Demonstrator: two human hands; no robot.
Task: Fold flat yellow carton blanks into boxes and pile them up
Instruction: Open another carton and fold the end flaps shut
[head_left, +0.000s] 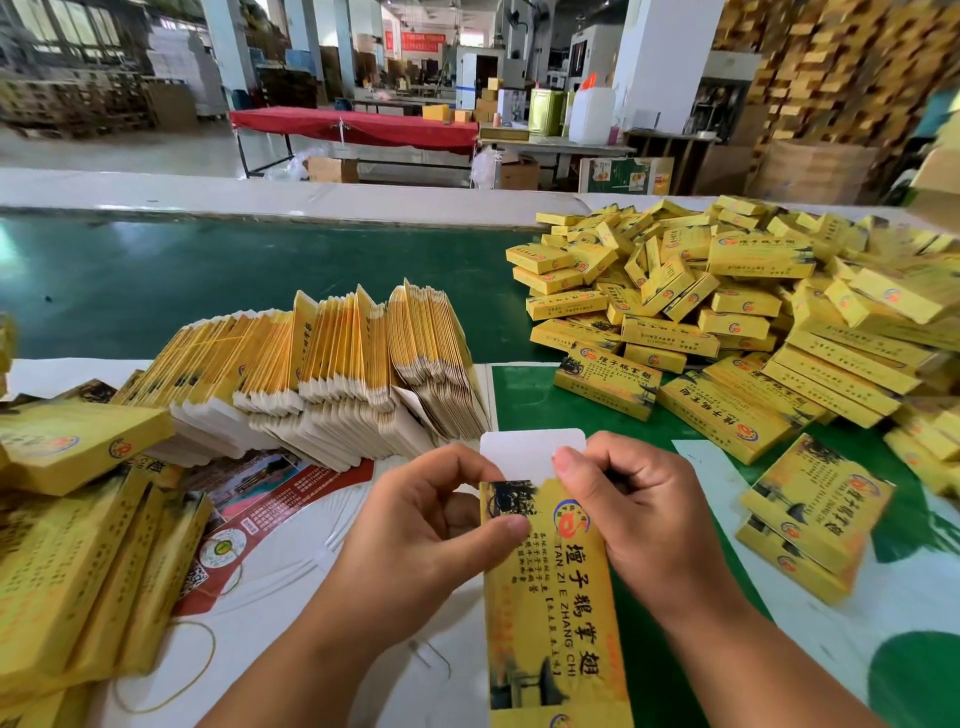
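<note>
A yellow carton blank (553, 613) with black print stands lengthwise in front of me, its white end flap (524, 454) sticking up at the far end. My left hand (431, 525) grips its left edge, thumb on the printed face. My right hand (634, 509) pinches the top right corner at the flap. Bundles of flat yellow blanks (332, 364) lean in rows behind the hands. A big heap of folded yellow boxes (727, 312) lies at the right.
More yellow cartons (78, 545) are stacked at the left. Two folded boxes (810, 519) lie near my right hand. A red printed sheet (270, 514) and a rubber band (192, 670) lie on the white table cover. A green belt (208, 280) runs behind.
</note>
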